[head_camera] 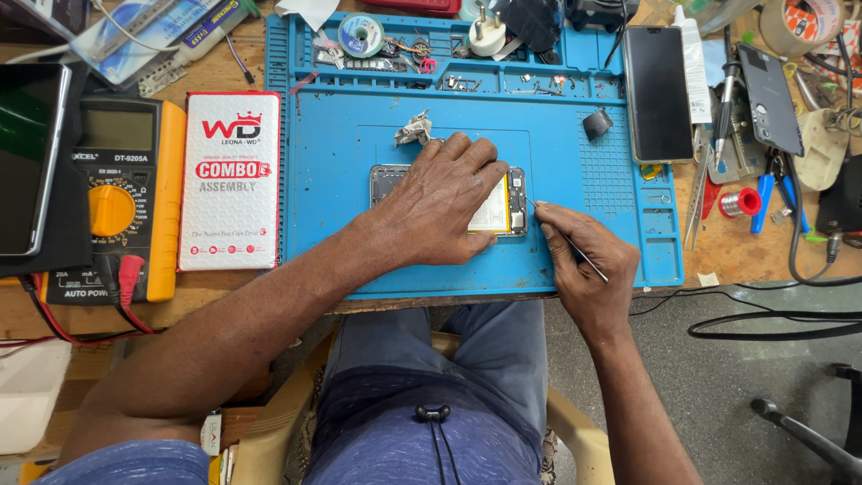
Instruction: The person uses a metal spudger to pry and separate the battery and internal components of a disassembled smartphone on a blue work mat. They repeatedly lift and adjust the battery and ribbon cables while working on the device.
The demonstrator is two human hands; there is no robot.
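the left hand (pixel 444 202) presses flat, ungripping, on the opened phone (pixel 503 205) mid blue mat (pixel 359 233), while the right hand (pixel 584 260) pinches a thin metal tool (pixel 561 235) at the phone's right edge.

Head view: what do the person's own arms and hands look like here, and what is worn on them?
Both forearms are bare up to the frame edge, with no sleeve over them. The left hand and right hand wear no gloves; no rings, watch or wrist strap show. A blue-grey garment edge shows near the left upper arm.
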